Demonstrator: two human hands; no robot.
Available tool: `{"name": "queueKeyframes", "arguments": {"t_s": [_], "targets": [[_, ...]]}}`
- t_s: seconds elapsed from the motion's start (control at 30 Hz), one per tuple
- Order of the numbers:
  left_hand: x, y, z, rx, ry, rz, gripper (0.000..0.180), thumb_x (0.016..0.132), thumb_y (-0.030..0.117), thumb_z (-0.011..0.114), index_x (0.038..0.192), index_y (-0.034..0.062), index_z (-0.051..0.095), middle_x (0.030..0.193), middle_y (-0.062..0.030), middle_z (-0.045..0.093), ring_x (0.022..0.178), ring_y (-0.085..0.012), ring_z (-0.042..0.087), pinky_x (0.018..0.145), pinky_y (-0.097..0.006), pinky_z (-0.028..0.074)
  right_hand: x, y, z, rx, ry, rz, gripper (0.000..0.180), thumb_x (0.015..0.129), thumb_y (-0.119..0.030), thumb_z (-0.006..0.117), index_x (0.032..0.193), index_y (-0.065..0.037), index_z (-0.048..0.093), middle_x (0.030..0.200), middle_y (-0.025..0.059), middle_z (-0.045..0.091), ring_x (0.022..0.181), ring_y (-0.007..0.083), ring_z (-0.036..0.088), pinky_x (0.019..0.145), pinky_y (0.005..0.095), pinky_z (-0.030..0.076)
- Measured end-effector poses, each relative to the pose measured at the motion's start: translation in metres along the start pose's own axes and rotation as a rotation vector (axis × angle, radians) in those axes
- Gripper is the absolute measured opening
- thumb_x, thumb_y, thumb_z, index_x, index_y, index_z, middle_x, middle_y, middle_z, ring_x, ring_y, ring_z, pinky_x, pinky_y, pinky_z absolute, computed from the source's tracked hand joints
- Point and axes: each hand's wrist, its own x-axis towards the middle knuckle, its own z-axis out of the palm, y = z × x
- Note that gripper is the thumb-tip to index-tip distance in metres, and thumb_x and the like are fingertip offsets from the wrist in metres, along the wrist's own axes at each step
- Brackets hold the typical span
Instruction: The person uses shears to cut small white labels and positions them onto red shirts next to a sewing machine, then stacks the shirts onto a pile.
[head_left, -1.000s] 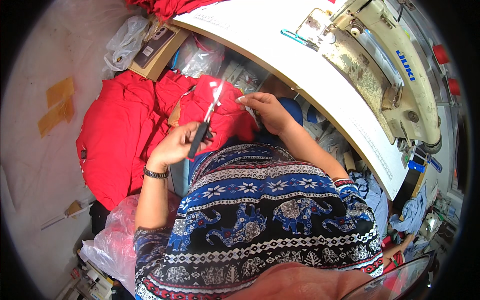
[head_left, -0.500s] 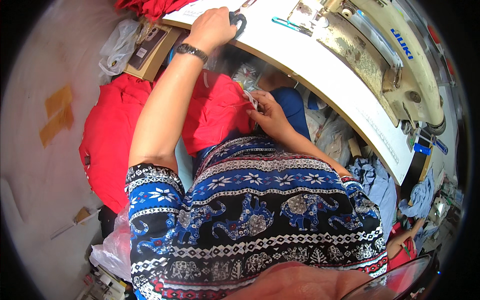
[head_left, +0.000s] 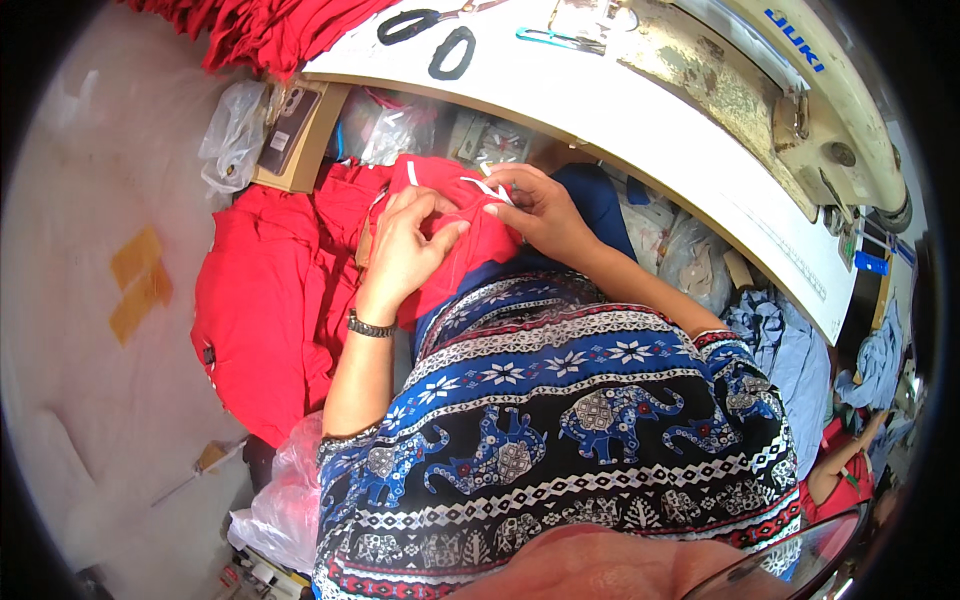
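At the upper edge, the scissors [head_left: 432, 15] lose their blade tips; the red cloth pile [head_left: 270, 35], upper left, and the sewing machine [head_left: 850, 110], upper right, are cut off too. Mid-frame, the left hand [head_left: 410, 235] hides part of the red garment [head_left: 440, 285]; whether the right hand [head_left: 540, 210] also pinches the white strip [head_left: 485, 188] is too small to tell. At lower right, glasses [head_left: 790, 550] run past the edge.

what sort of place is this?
Likely a garment-sewing workshop: there's a sewing machine on the white table, black-handled scissors lying there too, and red fabric on the person's lap.
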Motion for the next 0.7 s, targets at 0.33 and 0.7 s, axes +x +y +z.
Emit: {"name": "queueKeyframes", "arguments": {"t_s": [0.33,0.7], "targets": [[-0.005,-0.013,0.008,-0.443,0.092,-0.152,0.018,0.083,0.010,0.070,0.097,0.0022,0.061,0.080,-0.0047,0.064,0.073,-0.0115,0.057,0.067,-0.027,0.046,0.002,-0.001,0.002,-0.107,-0.048,-0.002,0.021,0.084,-0.020,0.070,0.096,-0.003,0.069,0.105,0.0094,0.063,0.094,0.0207,0.061,0.078,0.0308,0.048],[0.005,-0.013,-0.003,-0.246,-0.124,-0.059,0.021,0.078,0.011,0.074,0.098,0.0062,0.072,0.078,-0.0056,0.062,0.077,-0.0167,0.057,0.074,-0.029,0.045,0.003,-0.007,-0.003,-0.191,-0.187,-0.042,0.021,0.084,-0.020,0.067,0.093,-0.001,0.068,0.102,0.0120,0.063,0.095,0.0257,0.060,0.082,0.0339,0.047]]}}
